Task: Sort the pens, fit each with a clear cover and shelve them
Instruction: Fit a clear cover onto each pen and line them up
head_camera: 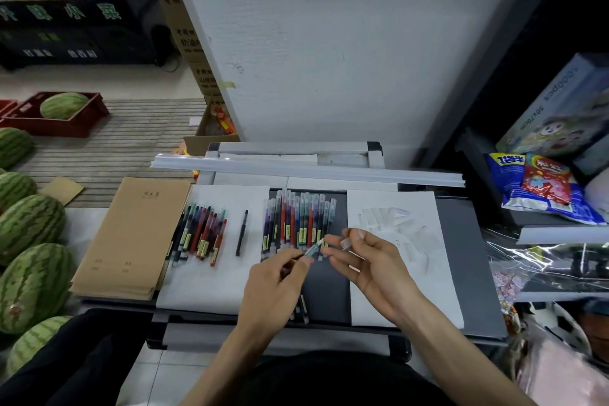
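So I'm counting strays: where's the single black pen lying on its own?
Head view, left of centre: the black pen lies on the white sheet, between the pen bunch on its left and the row of capped pens on its right.

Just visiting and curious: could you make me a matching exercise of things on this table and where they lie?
1 stack of brown paper notebooks
2 lone black pen
3 heap of clear plastic covers
4 row of covered coloured pens

A dark middle strip
B right white sheet
C table's left end
D alone, left white sheet

Pairs: 1-C, 2-D, 3-B, 4-A
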The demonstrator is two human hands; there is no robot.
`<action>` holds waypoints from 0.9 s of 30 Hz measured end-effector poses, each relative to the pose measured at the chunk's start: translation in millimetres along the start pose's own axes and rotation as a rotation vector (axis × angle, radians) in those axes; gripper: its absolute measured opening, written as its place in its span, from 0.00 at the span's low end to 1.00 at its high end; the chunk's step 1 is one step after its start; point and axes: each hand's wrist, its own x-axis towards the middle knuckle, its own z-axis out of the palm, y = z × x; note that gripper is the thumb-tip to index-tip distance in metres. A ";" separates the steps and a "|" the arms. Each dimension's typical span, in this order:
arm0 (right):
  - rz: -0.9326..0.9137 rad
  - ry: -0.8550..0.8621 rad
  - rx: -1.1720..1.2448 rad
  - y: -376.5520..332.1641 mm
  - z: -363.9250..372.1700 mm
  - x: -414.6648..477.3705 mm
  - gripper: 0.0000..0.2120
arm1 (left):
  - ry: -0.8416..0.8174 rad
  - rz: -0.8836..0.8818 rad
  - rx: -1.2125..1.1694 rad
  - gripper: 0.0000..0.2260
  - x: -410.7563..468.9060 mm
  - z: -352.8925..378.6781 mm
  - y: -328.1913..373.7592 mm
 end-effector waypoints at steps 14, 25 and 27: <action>-0.178 -0.068 -0.327 7.1 8.3 -1.9 0.10 | -0.094 0.067 -0.036 0.10 -7.9 7.7 5.6; -0.056 -0.159 -0.455 13.1 -4.2 12.1 0.09 | -0.238 -0.136 -0.297 0.14 -3.1 6.7 -0.6; -0.020 -0.153 -0.500 10.7 -7.7 15.1 0.10 | -0.299 -0.157 -0.289 0.13 2.1 4.7 0.4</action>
